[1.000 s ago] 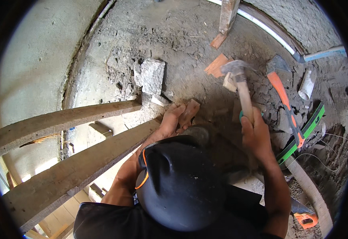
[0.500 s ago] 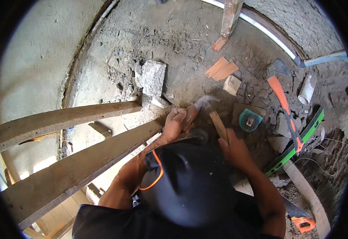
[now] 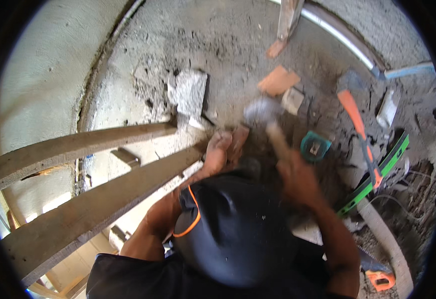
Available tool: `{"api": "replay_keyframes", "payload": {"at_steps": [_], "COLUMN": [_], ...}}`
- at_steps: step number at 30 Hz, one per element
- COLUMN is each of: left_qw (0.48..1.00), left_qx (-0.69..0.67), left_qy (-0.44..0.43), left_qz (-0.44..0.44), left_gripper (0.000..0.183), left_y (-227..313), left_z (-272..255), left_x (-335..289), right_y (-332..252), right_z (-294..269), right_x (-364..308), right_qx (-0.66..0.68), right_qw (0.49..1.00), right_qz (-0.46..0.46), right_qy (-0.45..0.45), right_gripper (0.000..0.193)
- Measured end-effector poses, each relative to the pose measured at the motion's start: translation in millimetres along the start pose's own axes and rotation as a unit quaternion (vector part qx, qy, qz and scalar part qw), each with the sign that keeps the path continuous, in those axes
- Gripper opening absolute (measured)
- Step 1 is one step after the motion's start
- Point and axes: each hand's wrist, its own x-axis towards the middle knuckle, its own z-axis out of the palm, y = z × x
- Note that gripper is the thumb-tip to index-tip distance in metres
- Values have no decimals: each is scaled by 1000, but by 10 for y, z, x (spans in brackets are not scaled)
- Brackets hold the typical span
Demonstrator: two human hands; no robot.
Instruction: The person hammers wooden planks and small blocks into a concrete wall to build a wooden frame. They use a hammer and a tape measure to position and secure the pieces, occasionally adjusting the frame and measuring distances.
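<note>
My right hand (image 3: 297, 179) is closed around the wooden handle of a hammer (image 3: 277, 139); the hand and the hammer's head are smeared by motion. The head is up and to the left of that hand, near the small pale wood block (image 3: 292, 100). My left hand (image 3: 218, 149) is at the end of the long timber beam (image 3: 123, 197), with its fingers closed on a short reddish-brown block (image 3: 239, 139) that looks like wood. The lower part of that block is hidden by a black cap with orange trim (image 3: 233, 229).
A second beam (image 3: 88, 144) lies farther left. Ahead are a broken concrete chunk (image 3: 190, 92) and an orange-brown flat piece (image 3: 278, 80). To the right are a teal tape measure (image 3: 315, 146), an orange-handled tool (image 3: 353, 114), a green level (image 3: 395, 157) and a handsaw (image 3: 380, 280).
The hammer's head has swung slightly left and up, away from the block in my left hand, and my right hand has shifted a little. My left hand stays on the block.
</note>
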Motion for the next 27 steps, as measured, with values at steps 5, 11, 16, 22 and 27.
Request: {"api": "replay_keyframes", "payload": {"at_steps": [5, 11, 16, 22, 27], "left_qw": [998, 997, 994, 999, 996], "left_qx": [62, 65, 61, 21, 47], "left_qy": [30, 28, 80, 26, 7], "left_qz": [-5, -32, -28, -9, -78], "left_gripper": [12, 9, 17, 18, 15], "left_y": [-5, 32, -6, -68, -3], "left_z": [-37, -106, -119, -187, -232], "left_x": [11, 9, 0, 12, 1], "right_y": [255, 71, 95, 152, 200], "right_z": [-322, 269, -247, 171, 62], "right_x": [-101, 16, 7, 111, 111], "right_qx": [280, -33, 137, -185, -26], "right_qw": [912, 993, 987, 967, 992], "right_qz": [-129, 57, 2, -142, -3], "right_qy": [270, -97, 83, 105, -121], "right_gripper": [29, 32, 35, 34, 38]}}
